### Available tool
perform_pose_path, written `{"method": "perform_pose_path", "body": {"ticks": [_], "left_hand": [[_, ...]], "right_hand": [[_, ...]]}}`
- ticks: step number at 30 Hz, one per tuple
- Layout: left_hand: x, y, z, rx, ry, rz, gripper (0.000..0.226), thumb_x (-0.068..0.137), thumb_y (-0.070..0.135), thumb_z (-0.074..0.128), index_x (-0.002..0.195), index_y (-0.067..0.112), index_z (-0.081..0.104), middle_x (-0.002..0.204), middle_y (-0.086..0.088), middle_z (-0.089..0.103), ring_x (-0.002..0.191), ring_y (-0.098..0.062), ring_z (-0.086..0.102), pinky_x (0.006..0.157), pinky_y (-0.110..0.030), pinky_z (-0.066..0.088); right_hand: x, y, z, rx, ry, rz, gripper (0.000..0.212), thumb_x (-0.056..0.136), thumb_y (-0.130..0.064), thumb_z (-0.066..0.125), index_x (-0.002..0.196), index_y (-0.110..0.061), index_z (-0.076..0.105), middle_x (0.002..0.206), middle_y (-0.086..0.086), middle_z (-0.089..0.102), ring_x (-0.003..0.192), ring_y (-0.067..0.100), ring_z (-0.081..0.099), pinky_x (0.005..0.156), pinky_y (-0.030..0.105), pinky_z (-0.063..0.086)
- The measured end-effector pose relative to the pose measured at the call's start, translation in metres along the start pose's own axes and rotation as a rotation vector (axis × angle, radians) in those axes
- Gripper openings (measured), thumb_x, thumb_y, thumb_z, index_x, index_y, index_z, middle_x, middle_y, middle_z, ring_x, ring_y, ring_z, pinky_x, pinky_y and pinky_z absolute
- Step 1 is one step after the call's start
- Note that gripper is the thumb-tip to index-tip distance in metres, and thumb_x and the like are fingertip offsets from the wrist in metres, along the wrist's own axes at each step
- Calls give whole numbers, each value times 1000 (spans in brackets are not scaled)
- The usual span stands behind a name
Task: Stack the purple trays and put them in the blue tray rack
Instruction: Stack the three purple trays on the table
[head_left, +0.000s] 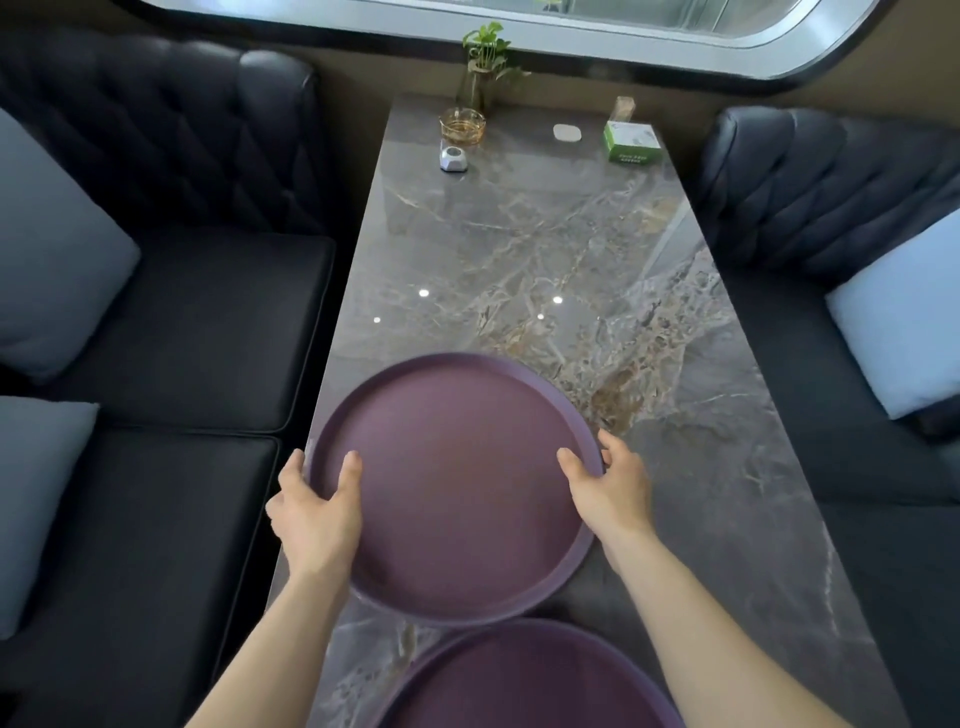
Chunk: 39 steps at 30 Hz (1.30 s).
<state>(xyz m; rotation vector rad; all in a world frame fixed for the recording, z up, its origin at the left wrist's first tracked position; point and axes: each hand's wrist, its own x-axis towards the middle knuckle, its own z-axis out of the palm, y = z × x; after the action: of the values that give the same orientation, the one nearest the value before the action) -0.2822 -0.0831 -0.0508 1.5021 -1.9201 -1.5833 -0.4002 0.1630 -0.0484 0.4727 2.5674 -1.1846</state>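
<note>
A round purple tray (457, 478) is held over the near part of the marble table (545, 249). My left hand (317, 514) grips its left rim, thumb inside the tray. On the right rim my right hand (608, 483) grips the same way. A second purple tray (524, 680) lies flat on the table nearer to me, partly cut off by the bottom edge; the held tray's near rim overlaps its far edge. No blue tray rack is in view.
Dark padded benches (171, 332) with pale cushions (904, 317) flank the table on both sides. At the far end stand a plant vase (480, 78), a glass ashtray (462, 127), a small silver device (453, 158) and a green box (631, 141).
</note>
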Motion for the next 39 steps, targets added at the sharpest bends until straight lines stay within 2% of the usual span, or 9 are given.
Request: {"method": "perform_pose_path", "body": {"ticks": [4,11,14,17,21,26,30,35,39], "left_hand": [[-34,-3,-13,-76,-45,53,72,85,51,65,148,24,42,150,-11,45,133,-29,50,112,-48,40],[-91,-34,-60,-64,-128,93,70,86,50,65,148,24,43,146,-11,49,130,-29,52,109,-47,42],[-114,-57,-76,-29,-163,81,72,87,48,66,148,18,44,146,-13,52,132,-28,52,111,-45,40],[-136,-83,-87,38,-192,54,70,87,46,67,146,14,48,148,-12,53,135,-28,52,111,-46,41],[-158,-115,-97,185,-265,65,64,85,36,71,141,12,53,139,-19,56,123,-35,59,107,-50,44],[-178,-141,-106,331,-321,89,68,80,29,77,141,13,52,134,-19,56,120,-36,59,104,-51,46],[-188,-153,-110,515,-317,176,70,78,32,78,141,14,52,132,-19,50,121,-38,56,104,-48,43],[-191,-157,-110,706,-305,291,77,77,38,78,144,14,49,134,-19,49,128,-39,47,107,-49,39],[-193,-162,-112,861,-270,383,86,72,45,80,146,20,44,139,-14,49,130,-38,40,109,-49,35]], "right_hand": [[-37,16,-24,-13,95,15,71,85,-48,66,147,-22,40,144,8,41,131,28,47,105,44,40],[-128,76,-59,-51,186,84,60,88,-39,66,138,-9,52,132,15,54,122,32,53,105,44,41],[-170,110,-68,-81,218,127,49,89,-35,66,130,-8,61,125,17,59,118,33,56,104,44,43],[-208,142,-73,-127,234,171,38,88,-36,65,118,-14,68,113,11,65,104,31,62,92,41,50],[-247,181,-78,-122,267,226,35,88,-33,65,116,-12,68,108,10,65,101,31,62,90,40,51],[-275,213,-80,-112,285,283,35,89,-29,67,119,-12,65,113,11,59,105,31,59,94,41,48],[-287,230,-77,-119,268,314,44,90,-30,66,129,-12,59,121,13,52,111,32,57,98,47,47],[-292,239,-72,-165,270,308,57,89,-32,66,141,-14,49,133,11,47,122,31,52,102,45,43],[-291,246,-72,-135,260,295,56,88,-20,70,141,-17,51,132,8,50,121,29,53,102,44,44]]}}
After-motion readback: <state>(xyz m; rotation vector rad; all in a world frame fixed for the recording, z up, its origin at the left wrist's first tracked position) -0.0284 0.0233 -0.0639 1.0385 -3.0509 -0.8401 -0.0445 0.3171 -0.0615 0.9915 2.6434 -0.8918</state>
